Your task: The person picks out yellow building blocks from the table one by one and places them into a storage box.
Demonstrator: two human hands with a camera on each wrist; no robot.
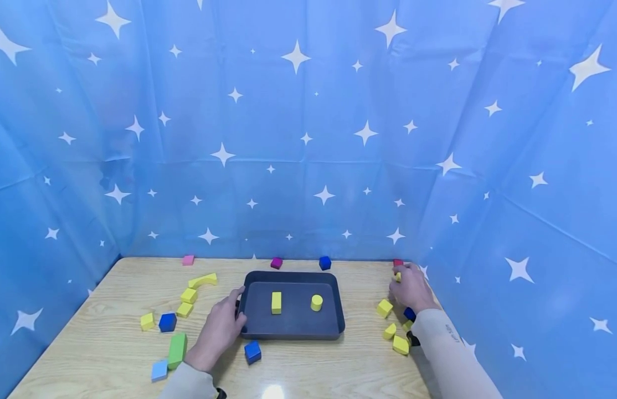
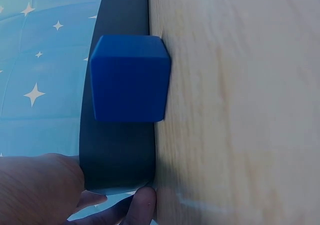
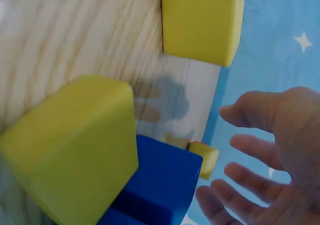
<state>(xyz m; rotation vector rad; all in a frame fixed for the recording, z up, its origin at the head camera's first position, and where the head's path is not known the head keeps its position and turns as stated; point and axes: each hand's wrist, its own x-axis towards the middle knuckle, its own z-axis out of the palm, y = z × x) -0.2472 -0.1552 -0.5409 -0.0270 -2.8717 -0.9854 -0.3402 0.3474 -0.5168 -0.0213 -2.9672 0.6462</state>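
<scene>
A dark grey tray (image 1: pixel 293 331) lies on the table, with a yellow rectangular block (image 1: pixel 276 303) and a yellow cylinder (image 1: pixel 316 302) in it. My left hand (image 1: pixel 220 327) holds the tray's left end, its thumb at the rim; in the left wrist view a fingertip touches the tray's lower corner. A blue block (image 2: pixel 131 80) stands just in front of the tray. Over at the far right, my right hand (image 1: pixel 413 288) hovers with fingers spread, close to a small yellow block (image 3: pixel 204 160) and a red block (image 1: pixel 398 262). Nothing is between those fingers in the right wrist view.
Below the right hand are several yellow blocks (image 1: pixel 385 308) and a dark blue one (image 1: pixel 410 314). Left of the tray lie a yellow arch (image 1: pixel 202 280), a green block (image 1: pixel 177 351) and a light blue block (image 1: pixel 159 371). Magenta (image 1: pixel 276 263) and blue (image 1: pixel 325 262) blocks sit behind it.
</scene>
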